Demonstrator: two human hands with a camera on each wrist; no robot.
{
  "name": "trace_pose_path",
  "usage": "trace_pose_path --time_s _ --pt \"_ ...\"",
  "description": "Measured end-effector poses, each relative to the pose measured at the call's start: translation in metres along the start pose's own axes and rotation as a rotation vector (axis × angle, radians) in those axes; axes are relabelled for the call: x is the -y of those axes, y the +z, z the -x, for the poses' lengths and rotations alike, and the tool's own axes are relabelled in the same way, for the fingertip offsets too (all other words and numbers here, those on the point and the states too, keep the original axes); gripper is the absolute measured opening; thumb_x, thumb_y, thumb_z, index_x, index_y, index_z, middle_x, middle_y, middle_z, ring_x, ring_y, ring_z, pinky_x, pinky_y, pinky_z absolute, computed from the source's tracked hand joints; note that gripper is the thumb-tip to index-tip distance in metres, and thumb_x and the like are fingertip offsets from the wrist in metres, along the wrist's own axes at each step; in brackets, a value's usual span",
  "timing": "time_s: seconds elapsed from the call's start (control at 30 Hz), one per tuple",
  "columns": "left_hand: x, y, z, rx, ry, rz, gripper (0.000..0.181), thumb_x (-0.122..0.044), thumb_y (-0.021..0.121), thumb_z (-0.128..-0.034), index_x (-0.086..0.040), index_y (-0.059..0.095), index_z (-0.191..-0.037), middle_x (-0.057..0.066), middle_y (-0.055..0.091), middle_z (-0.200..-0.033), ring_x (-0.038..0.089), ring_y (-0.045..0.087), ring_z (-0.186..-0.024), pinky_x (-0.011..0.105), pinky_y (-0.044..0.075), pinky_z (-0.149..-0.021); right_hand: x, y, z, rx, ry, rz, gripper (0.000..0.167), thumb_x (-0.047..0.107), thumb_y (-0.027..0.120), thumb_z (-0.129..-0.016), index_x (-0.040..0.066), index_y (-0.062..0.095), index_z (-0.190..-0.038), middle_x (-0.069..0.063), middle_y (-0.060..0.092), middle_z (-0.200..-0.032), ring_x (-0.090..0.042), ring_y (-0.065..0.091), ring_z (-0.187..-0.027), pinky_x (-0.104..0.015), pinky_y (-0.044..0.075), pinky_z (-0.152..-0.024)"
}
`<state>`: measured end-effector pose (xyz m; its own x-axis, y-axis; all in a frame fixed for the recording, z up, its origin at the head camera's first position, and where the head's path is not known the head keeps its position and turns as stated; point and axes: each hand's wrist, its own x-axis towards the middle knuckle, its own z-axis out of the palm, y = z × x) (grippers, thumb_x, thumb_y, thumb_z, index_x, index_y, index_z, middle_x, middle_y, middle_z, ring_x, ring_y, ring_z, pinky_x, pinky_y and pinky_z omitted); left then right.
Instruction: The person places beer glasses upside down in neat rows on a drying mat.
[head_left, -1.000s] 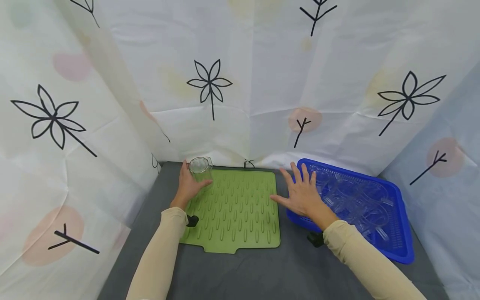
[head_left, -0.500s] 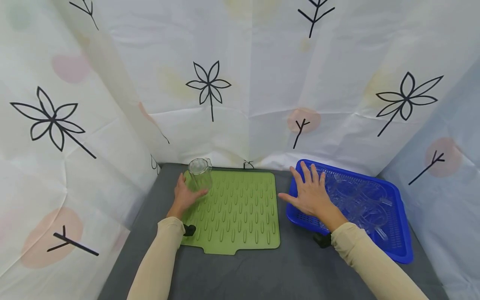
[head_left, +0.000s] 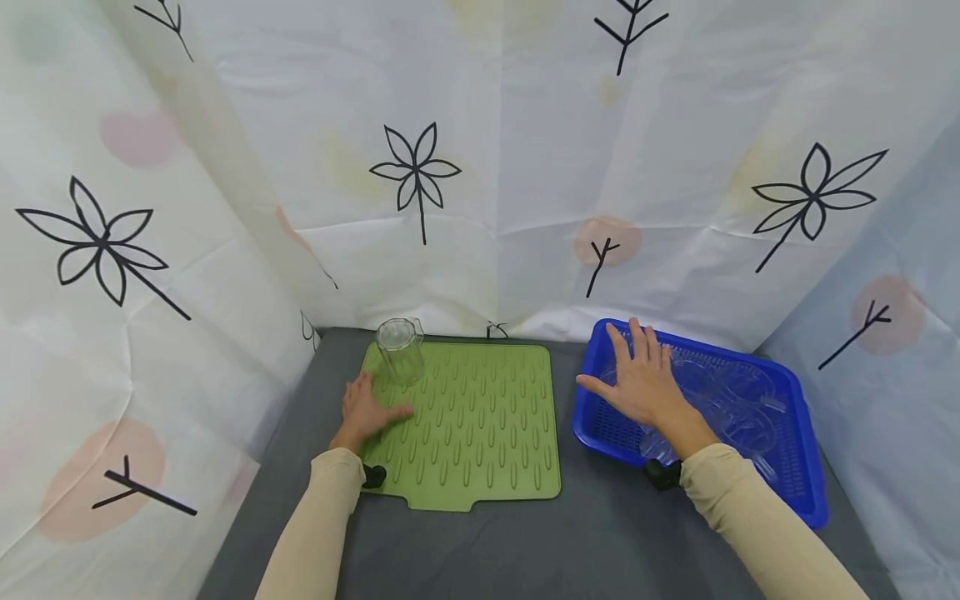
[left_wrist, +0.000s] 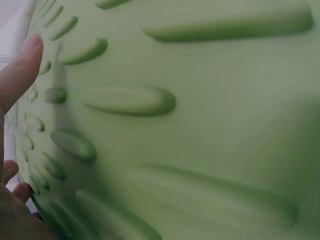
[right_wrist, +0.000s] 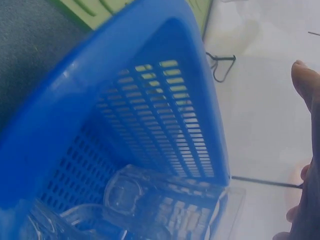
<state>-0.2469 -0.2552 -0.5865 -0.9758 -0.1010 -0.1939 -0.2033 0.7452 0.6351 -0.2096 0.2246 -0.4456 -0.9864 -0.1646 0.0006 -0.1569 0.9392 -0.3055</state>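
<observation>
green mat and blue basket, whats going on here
A person's left hand, holding nothing, is just in front of a clear mug standing at the far left corner of the green mat. The right hand, fingers spread and also empty, is over the blue basket, which holds more clear mugs.

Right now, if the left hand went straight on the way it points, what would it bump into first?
Probably the glass on the green mat, just ahead of the left hand, though its height above the mat is unclear.
</observation>
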Motion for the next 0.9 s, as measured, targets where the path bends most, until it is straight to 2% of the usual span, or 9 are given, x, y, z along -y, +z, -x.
trace_pose_path --time_s 0.2,0.37,0.63,0.77,0.9 --pt "0.004 -0.001 0.002 0.064 0.068 -0.124 0.131 -0.061 0.088 -0.0694 -0.003 0.017 -0.163 0.028 0.003 -0.17 0.057 -0.005 -0.154 0.075 0.011 -0.121 -0.008 -0.01 -0.003 0.049 0.005 -0.042 0.106 0.068 0.057 -0.094 0.009 0.006 -0.165 -0.031 -0.007 -0.168 -0.059 -0.003 -0.153 -0.079 0.005 -0.118" --pt "0.005 0.0 0.003 0.095 0.081 -0.173 0.135 -0.061 0.089 -0.0677 -0.001 0.014 -0.163 0.028 0.0 -0.17 0.057 -0.008 -0.154 0.073 0.01 -0.122 -0.015 -0.015 -0.007 0.08 0.004 -0.059 0.108 0.067 0.06 -0.092 0.009 0.006 -0.165 -0.034 -0.006 -0.167 -0.062 -0.002 -0.151 -0.079 0.01 -0.117" --pt "0.003 0.003 0.005 0.055 0.094 -0.144 0.139 -0.065 0.09 -0.0629 -0.003 0.016 -0.163 0.028 0.001 -0.17 0.056 -0.008 -0.154 0.074 0.006 -0.122 -0.026 -0.016 -0.016 0.11 0.011 -0.037 0.111 0.066 0.066 -0.089 0.008 0.009 -0.165 -0.033 -0.003 -0.167 -0.062 -0.001 -0.151 -0.081 0.017 -0.114" --pt "0.003 0.002 0.008 0.064 0.069 -0.131 0.142 -0.068 0.09 -0.0603 -0.003 0.016 -0.163 0.027 0.0 -0.17 0.055 -0.009 -0.155 0.073 0.004 -0.123 -0.026 -0.016 -0.025 0.138 0.018 -0.018 0.113 0.067 0.068 -0.087 0.007 0.011 -0.164 -0.033 0.0 -0.167 -0.062 0.001 -0.151 -0.081 0.02 -0.113" --pt "0.004 0.002 0.007 0.079 0.053 -0.139 0.141 -0.067 0.089 -0.0625 -0.005 0.013 -0.164 0.024 -0.003 -0.171 0.053 -0.011 -0.155 0.071 0.003 -0.124 -0.027 -0.017 -0.032 0.178 0.039 0.003 0.115 0.066 0.071 -0.085 0.006 0.011 -0.164 -0.034 0.0 -0.167 -0.062 0.001 -0.151 -0.081 0.02 -0.113"
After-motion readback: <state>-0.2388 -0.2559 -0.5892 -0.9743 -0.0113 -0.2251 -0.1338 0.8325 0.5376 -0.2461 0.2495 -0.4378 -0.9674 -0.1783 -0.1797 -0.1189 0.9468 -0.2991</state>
